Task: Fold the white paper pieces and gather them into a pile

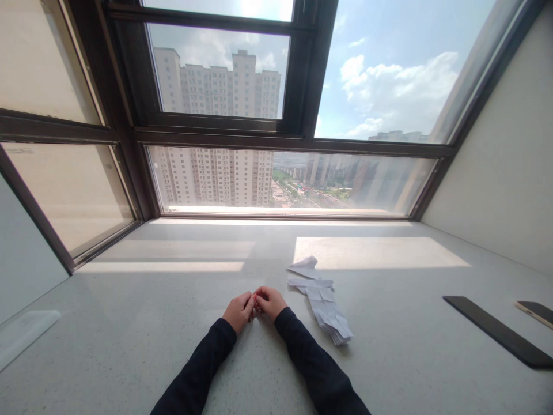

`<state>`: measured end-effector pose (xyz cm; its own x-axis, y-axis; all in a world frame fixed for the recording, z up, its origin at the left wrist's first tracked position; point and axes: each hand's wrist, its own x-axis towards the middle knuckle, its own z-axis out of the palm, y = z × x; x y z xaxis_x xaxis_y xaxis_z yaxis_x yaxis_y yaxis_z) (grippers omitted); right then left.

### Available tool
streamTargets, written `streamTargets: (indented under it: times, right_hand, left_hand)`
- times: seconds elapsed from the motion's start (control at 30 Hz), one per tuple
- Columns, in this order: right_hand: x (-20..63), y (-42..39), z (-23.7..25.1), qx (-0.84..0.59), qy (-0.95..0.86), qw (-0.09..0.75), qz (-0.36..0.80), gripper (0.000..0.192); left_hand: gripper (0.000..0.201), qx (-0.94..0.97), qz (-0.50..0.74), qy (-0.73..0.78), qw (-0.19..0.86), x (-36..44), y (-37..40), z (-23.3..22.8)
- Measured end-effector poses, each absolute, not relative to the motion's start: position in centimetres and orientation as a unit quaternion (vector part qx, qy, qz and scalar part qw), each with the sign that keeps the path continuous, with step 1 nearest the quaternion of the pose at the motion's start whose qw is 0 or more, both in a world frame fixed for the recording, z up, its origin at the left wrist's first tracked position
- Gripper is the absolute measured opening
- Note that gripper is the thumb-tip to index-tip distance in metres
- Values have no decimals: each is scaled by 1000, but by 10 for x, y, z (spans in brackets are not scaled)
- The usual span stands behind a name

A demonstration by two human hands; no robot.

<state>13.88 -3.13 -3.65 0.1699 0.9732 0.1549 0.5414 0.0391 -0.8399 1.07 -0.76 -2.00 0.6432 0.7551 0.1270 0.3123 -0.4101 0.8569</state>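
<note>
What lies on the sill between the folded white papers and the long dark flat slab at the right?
Nothing: in the head view the sill is bare between the folded white papers and the dark slab.

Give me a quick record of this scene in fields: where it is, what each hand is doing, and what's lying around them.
Place: pale stone sill under a big window
Left hand: on the sill, fingertips meeting the right hand's
Right hand: fingertips pinched against the left's; something small and reddish between them, too small to identify
Nearest thing: row of folded white papers, right of the hands, apart from them
Far right: dark flat strip; phone at the picture's edge
</note>
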Motion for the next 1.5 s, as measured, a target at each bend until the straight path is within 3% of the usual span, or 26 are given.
streamTargets:
  times: [1.5]
  right_hand:
    - [138, -32, -35, -641, -590, 419, 256, 13]
  left_hand:
    - [30, 799, 265, 325, 431, 11, -7, -23]
